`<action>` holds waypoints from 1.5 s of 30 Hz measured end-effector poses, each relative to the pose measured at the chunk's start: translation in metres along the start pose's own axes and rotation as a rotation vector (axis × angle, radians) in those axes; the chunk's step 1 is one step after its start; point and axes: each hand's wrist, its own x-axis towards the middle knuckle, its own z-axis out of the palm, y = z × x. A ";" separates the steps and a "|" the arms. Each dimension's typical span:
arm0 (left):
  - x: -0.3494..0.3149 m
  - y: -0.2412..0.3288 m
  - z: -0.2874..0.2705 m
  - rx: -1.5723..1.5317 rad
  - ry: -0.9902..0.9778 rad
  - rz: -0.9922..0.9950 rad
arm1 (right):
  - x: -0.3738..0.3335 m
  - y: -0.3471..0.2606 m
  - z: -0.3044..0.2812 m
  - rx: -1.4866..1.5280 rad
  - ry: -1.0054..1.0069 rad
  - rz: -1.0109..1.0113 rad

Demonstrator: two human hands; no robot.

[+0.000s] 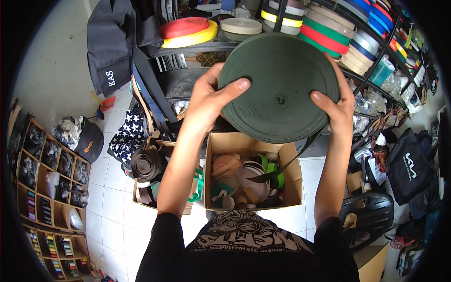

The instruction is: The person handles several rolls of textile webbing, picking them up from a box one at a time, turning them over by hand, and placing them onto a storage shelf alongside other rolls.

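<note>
A large dark green roll of webbing [277, 103] is held up in front of me, its flat coiled face toward me. My left hand [213, 96] grips its left edge, thumb lying on the face and fingers behind the rim. On the opposite edge my right hand [337, 101] holds it the same way, fingers partly hidden. From the roll's lower right a loose strap end [277, 174] hangs down over an open cardboard box [292, 197]. Inside that box lie several smaller rolls and coils of tape, among them a bright green coil [278, 180].
Shelves ahead carry a red roll [183, 27], a yellow roll [199, 38] and stacked webbing rolls [324, 37]. Left of the box, a brown coil [146, 164] sits on another carton. A compartment rack [51, 169] stands far left. A black chair [371, 214] is at right.
</note>
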 end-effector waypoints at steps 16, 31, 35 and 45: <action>-0.004 0.001 0.003 -0.147 0.260 -0.019 | 0.004 0.001 0.030 0.062 -0.006 0.114; -0.004 -0.037 0.008 -0.479 0.454 0.194 | -0.007 0.026 0.078 0.203 0.327 -0.062; 0.009 -0.009 -0.025 -0.148 0.140 0.104 | 0.004 0.025 0.034 0.140 0.027 -0.002; -0.006 -0.059 0.016 -0.739 0.477 0.012 | -0.042 0.056 0.098 0.167 0.374 0.155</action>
